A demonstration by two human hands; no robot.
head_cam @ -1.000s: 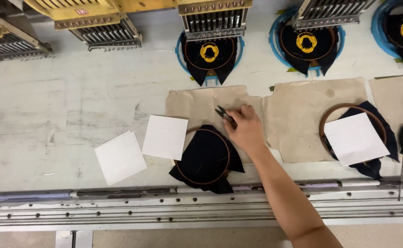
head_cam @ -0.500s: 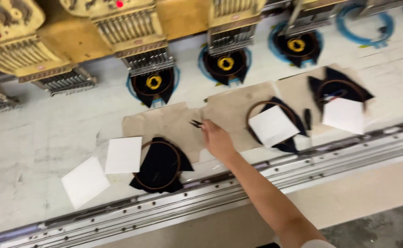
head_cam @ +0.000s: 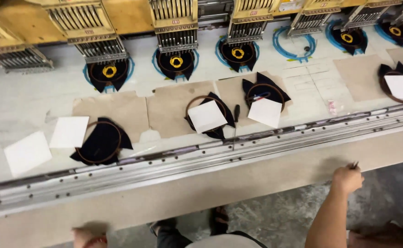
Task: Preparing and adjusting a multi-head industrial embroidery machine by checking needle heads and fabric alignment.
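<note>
My right hand (head_cam: 347, 178) is closed around a small dark tool, a pair of snips (head_cam: 355, 164), whose tip sticks out above the fist. It hangs in front of the table's front edge (head_cam: 265, 177), off the work surface. My left hand (head_cam: 87, 236) shows only partly at the bottom left, blurred, low by the same edge. On the table lie several wooden hoops with black fabric: one at the left (head_cam: 101, 141), one in the middle (head_cam: 207, 115) under a white square, and another (head_cam: 264, 95) to its right.
Yellow embroidery heads (head_cam: 174, 20) line the back, with hooped black pieces bearing yellow stitching (head_cam: 176, 62) beneath them. Loose white squares (head_cam: 27, 152) lie at the left. A black screwdriver (head_cam: 237, 113) rests between the middle hoops. A metal rail (head_cam: 238, 147) runs along the front. My feet show below.
My right hand has drawn back from the hooped fabric on the table to below the front edge, still holding the snips. The view has pulled back and shifted right.
</note>
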